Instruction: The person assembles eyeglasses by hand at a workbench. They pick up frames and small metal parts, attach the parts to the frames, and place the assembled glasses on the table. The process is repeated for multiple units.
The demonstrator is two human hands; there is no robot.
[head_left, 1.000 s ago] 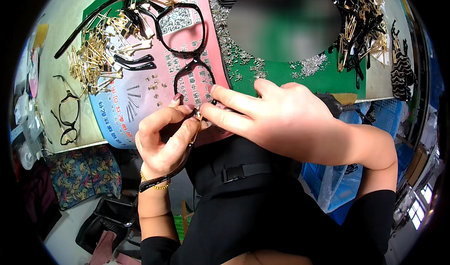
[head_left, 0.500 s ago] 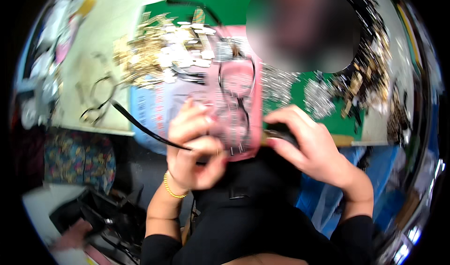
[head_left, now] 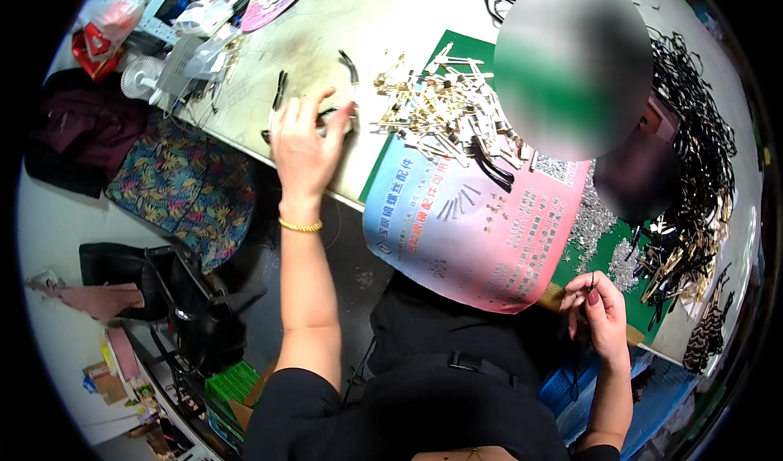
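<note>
At the left of the table, my left hand (head_left: 306,147) reaches over a pair of black-framed glasses (head_left: 334,118), fingers apart. The temples of the glasses point away from me; the palm hides part of the frame. Near the front edge at the right, my right hand (head_left: 602,310) has its fingers closed in a pinch, with a small dark thing partly showing at the tips. A blue-and-pink printed mat (head_left: 457,257) lies between the hands. Black temple pieces (head_left: 492,170) rest on its far part, beside a pile of gold and silver temple parts (head_left: 449,106).
Under the mat is a green board (head_left: 377,171). Small silver parts (head_left: 594,228) lie in heaps right of the mat. A large pile of black glasses frames (head_left: 693,110) covers the far right. A white fan (head_left: 142,77) stands at the left. A blurred round patch hides the upper right.
My left hand has moved from over the mat to the glasses at the left. My right hand has moved right. The view has shifted and turned, and the glasses over the mat no longer show there.
</note>
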